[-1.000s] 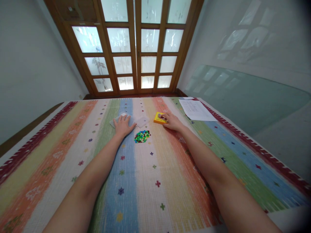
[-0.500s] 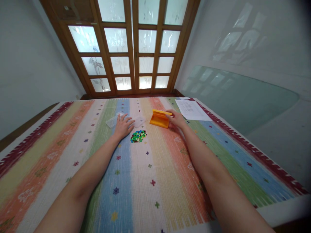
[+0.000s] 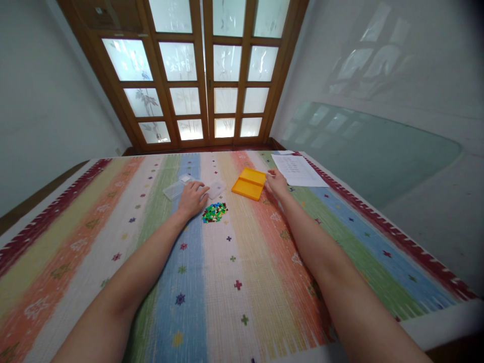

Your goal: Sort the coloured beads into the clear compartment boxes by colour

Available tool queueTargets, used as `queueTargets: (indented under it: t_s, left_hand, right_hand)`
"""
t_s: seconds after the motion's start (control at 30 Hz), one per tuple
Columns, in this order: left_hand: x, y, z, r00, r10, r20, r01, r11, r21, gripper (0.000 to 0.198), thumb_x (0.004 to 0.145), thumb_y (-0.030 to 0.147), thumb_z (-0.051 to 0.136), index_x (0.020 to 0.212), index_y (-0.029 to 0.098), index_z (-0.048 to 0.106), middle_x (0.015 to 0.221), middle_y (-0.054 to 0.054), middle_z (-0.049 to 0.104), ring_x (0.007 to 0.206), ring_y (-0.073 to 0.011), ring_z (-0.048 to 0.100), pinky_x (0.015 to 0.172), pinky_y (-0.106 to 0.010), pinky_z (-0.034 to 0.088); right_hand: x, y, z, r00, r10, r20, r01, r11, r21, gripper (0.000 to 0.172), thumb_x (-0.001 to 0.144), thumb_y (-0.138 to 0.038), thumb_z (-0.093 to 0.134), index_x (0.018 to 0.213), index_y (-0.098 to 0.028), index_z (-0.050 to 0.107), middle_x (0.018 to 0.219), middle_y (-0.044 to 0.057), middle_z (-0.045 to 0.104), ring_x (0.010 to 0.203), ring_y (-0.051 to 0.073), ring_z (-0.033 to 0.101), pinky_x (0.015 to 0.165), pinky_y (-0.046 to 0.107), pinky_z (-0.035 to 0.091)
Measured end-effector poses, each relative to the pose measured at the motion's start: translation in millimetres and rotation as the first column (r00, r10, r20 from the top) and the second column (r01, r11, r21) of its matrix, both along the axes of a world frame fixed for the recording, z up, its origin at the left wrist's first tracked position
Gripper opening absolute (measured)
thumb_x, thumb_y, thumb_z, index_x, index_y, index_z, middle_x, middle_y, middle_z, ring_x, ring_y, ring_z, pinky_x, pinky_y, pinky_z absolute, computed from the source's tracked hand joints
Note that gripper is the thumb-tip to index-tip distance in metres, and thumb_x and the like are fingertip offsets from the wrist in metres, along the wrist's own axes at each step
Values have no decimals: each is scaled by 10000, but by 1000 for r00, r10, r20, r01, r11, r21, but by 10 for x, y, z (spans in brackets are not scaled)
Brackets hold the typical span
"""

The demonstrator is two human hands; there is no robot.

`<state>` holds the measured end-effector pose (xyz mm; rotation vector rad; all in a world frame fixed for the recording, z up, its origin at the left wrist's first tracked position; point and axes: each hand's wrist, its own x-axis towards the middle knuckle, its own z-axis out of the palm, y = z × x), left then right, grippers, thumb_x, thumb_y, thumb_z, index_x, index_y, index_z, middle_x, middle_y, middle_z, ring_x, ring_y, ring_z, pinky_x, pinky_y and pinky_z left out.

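An orange-yellow plastic case (image 3: 247,188) lies unfolded on the striped tablecloth, its lid laid back behind its base. Just off the right edge of this case is my right hand (image 3: 277,182), fingers loosely apart and holding nothing I can see. My left hand (image 3: 192,199) rests lightly bent between a clear plastic box (image 3: 174,190) and a clear lid-like piece (image 3: 216,189), partly covering the box; nothing shows in its fingers. A pile of small green, blue, dark red and cream pieces (image 3: 215,213) lies just in front of it.
A printed white sheet (image 3: 297,170) lies at the far right of the table, with another paper edge behind it. The tablecloth (image 3: 227,292) has coloured stripes and fringed ends. Beyond the table stand wooden glass-paned doors (image 3: 206,85), with walls on both sides.
The orange-yellow case's raised lid has gone down flat toward the back. My right hand has come off the lid to its right side. My left hand's spread fingers have drawn closer together.
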<state>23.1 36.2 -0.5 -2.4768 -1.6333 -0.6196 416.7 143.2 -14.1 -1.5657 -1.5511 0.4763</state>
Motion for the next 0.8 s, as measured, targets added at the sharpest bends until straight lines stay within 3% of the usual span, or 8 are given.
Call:
queueTargets:
  t_s: [0.07, 0.13, 0.23, 0.37, 0.57, 0.8]
  left_hand:
    - [27, -15, 7, 1000, -20, -3, 20, 1000, 0, 441, 1053, 406, 420, 1365, 266, 699, 1354, -105, 645, 1348, -312, 478, 1205, -497, 372]
    - [55, -30, 12, 999, -41, -18, 40, 999, -20, 449, 1058, 430, 416, 1380, 286, 693, 1323, -103, 652, 1326, -314, 486, 1193, -498, 374]
    - [70, -40, 15, 998, -59, -39, 57, 997, -43, 475, 1073, 484, 386, 1386, 301, 693, 1345, -92, 641, 1339, -301, 482, 1217, -479, 343]
    - [46, -23, -4, 995, -83, -51, 80, 996, -47, 478, 1081, 491, 377, 1408, 315, 677, 1416, -63, 629, 1445, -289, 416, 1288, -489, 236]
    - [27, 37, -62, 994, -109, -29, 107, 991, -78, 480, 1086, 493, 356, 1429, 342, 657, 1515, 5, 606, 1544, -282, 337, 1332, -546, 83]
    - [72, 29, -43, 995, -91, -38, 87, 990, -111, 526, 1085, 493, 330, 1499, 305, 593, 1598, 3, 528, 1606, -256, 238, 1344, -527, 51]
  right_hand:
    - [-115, -65, 40, 994, 20, 108, -26, 998, 62, 356, 922, -400, 537, 1204, -213, 649, 1175, 127, 718, 1028, 269, 685, 951, 422, 544]
    - [-292, -165, 71, 953, 193, 233, -213, 975, 65, 378, 948, -381, 560, 1289, -241, 645, 1134, 88, 735, 1009, 259, 681, 950, 406, 529]
    - [-572, -324, 78, 825, 362, 433, -397, 918, -11, 402, 958, -399, 638, 1329, -243, 650, 1119, 97, 734, 973, 273, 676, 902, 390, 513]
    - [-731, -419, 54, 654, 438, 616, -505, 860, -76, 168, 963, -257, 621, 1088, -205, 721, 1185, 133, 685, 1072, 288, 635, 933, 376, 479]
    - [-552, -358, 55, 593, 497, 633, -561, 819, -118, 159, 873, -126, 596, 980, -195, 692, 1119, 106, 655, 1059, 256, 606, 954, 344, 462]
    - [-539, -377, 31, 579, 535, 615, -621, 778, -91, 204, 831, -103, 570, 972, -194, 684, 1102, 94, 671, 1062, 256, 605, 959, 347, 461]
